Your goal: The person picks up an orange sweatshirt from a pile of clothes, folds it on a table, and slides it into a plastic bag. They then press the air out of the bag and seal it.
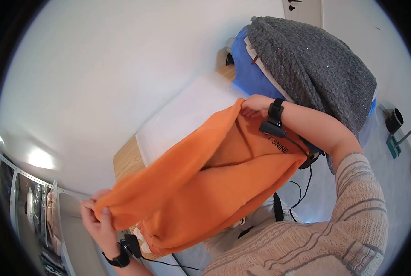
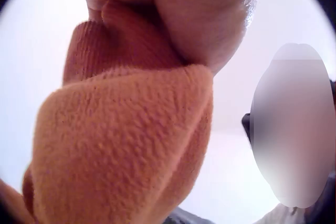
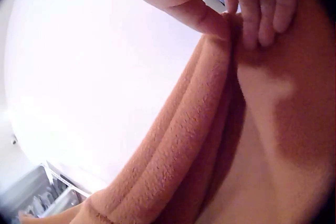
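Note:
An orange sweatshirt (image 1: 214, 184) with dark lettering hangs stretched between both hands, in front of the person's body. My left hand (image 1: 99, 220) grips its lower left end, thumb on the near side. Close up in the left wrist view, ribbed orange fabric (image 2: 131, 45) runs up into the left hand (image 2: 178, 14). At the upper right, my right hand (image 1: 256, 106) pinches the top edge of the sweatshirt near the lettering. The right wrist view shows the right hand's thumb and fingers (image 3: 252, 14) closing on a fold, with long folds of fabric (image 3: 173, 129) falling away below.
Behind the sweatshirt, a white sheet (image 1: 187, 106) covers part of a wooden table (image 1: 127, 158). A grey knitted garment (image 1: 311, 64) lies over a blue item (image 1: 249, 69) at the back right. Shelving with hanging packets (image 1: 37, 207) stands at the left. Black cables (image 1: 306, 184) trail from the wrist cameras.

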